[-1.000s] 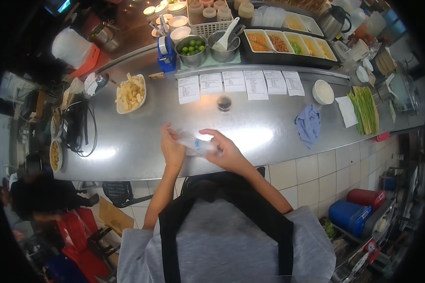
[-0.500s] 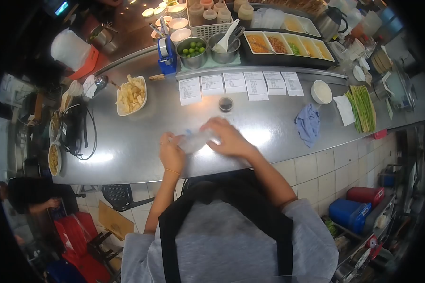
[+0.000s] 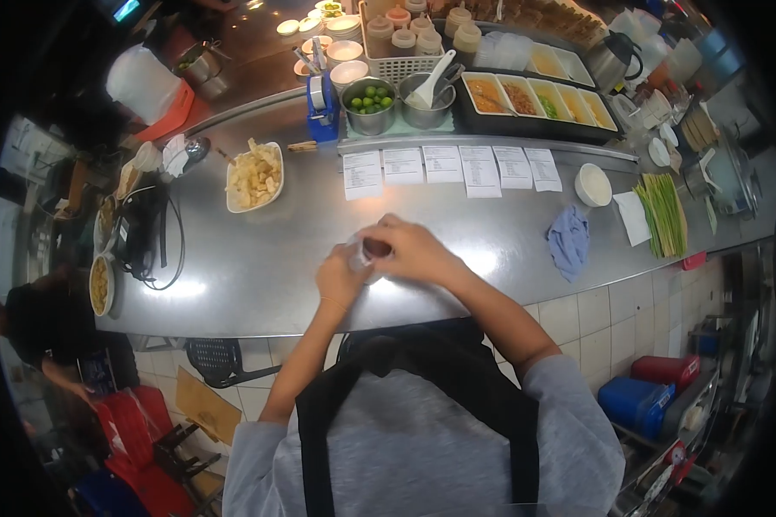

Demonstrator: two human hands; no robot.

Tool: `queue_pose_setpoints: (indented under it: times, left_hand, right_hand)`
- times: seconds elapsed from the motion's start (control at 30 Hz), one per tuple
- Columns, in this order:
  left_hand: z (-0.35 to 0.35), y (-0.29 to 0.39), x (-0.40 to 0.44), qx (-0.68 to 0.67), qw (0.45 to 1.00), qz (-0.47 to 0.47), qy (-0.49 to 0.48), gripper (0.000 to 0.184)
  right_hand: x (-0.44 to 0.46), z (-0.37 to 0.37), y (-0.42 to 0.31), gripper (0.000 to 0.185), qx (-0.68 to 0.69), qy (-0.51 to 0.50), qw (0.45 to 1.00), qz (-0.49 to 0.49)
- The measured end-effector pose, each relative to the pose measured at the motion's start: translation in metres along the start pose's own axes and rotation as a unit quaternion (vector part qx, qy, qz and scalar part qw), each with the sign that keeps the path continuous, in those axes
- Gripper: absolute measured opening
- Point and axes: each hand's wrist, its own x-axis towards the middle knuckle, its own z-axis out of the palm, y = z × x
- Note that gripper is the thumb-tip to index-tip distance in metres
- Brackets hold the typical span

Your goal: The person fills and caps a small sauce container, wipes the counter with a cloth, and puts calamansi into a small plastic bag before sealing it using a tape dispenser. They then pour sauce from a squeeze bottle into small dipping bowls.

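Note:
Close together over the steel counter, both of my hands meet in front of my body. My left hand is closed on a clear plastic bag, which is crumpled and partly hidden by my fingers. From the right, my right hand grips a small cup of dark sauce at the bag. Whether the cup is inside the bag or only against its mouth I cannot tell.
Paper order slips line the counter's back. Left of them stands a white bowl of pale fried pieces. To the right are a white bowl, a blue cloth and green stalks. A pot of limes stands behind.
The sauce cup, which stood on the counter below the slips, is now in my right hand, brought to the bag. My left hand has shifted slightly right with the bag. The camera view has moved slightly.

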Motion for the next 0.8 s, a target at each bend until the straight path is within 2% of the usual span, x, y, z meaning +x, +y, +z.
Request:
queue_pose_setpoints:
  times: [0.03,0.07,0.13,0.2,0.27,0.33,0.37,0.5,0.53,0.57,0.6,0.7,0.73,0.77,0.8]
  left_hand:
    - [0.005,0.003,0.002,-0.028,0.998,-0.049,-0.025,0.041]
    - [0.017,-0.002,0.004,-0.085,0.994,-0.061,-0.016,0.039]
    - [0.017,-0.005,0.005,-0.151,0.988,-0.003,-0.032,0.042]
    - [0.012,0.000,0.004,-0.169,0.985,0.000,-0.024,0.046]
    - [0.011,-0.001,0.004,-0.187,0.982,0.004,-0.018,0.049]
    - [0.014,-0.006,0.003,-0.224,0.974,-0.003,-0.032,0.055]
    - [0.014,-0.008,0.003,-0.223,0.973,-0.016,-0.062,0.057]
    - [0.014,-0.007,0.004,-0.211,0.977,0.024,-0.027,0.053]
    - [0.012,-0.004,0.004,-0.211,0.976,0.033,-0.036,0.053]
    - [0.007,0.002,0.005,-0.240,0.970,0.003,-0.044,0.050]
    - [0.004,0.005,0.006,-0.267,0.962,-0.027,-0.054,0.048]
    - [0.009,0.002,0.007,-0.269,0.961,-0.031,-0.050,0.045]
    - [0.011,0.001,0.007,-0.271,0.960,-0.028,-0.063,0.045]
    - [0.011,-0.001,0.007,-0.262,0.963,-0.030,-0.061,0.045]
    - [0.010,-0.001,0.008,-0.251,0.966,-0.034,-0.057,0.044]
  right_hand:
    - [0.002,0.009,-0.002,0.041,-0.042,-0.021,0.999,0.007]
    - [0.003,0.019,0.000,0.042,-0.084,-0.042,0.995,0.013]
    - [0.005,0.039,0.016,0.042,-0.114,-0.040,0.993,0.010]
    - [0.006,0.050,0.030,0.036,-0.101,0.011,0.994,0.037]
    - [0.009,0.039,0.023,0.031,-0.115,0.018,0.993,0.031]
    - [0.022,0.009,0.000,0.027,-0.133,-0.109,0.983,0.058]
    - [0.037,0.008,0.015,0.037,-0.179,-0.051,0.982,0.034]
    - [0.145,-0.039,0.038,0.025,-0.217,0.194,0.957,-0.005]
    - [0.178,-0.044,0.056,0.022,-0.250,0.208,0.946,0.009]
    - [0.209,-0.044,0.077,0.020,-0.281,0.222,0.933,0.025]
    - [0.233,-0.045,0.090,0.019,-0.321,0.194,0.923,0.082]
    - [0.286,-0.032,0.136,0.021,-0.388,0.147,0.879,0.233]
    - [0.301,-0.021,0.144,0.021,-0.408,0.200,0.850,0.268]
    - [0.305,-0.017,0.143,0.022,-0.352,0.269,0.858,0.259]
    - [0.307,-0.019,0.136,0.021,-0.268,0.227,0.886,0.304]
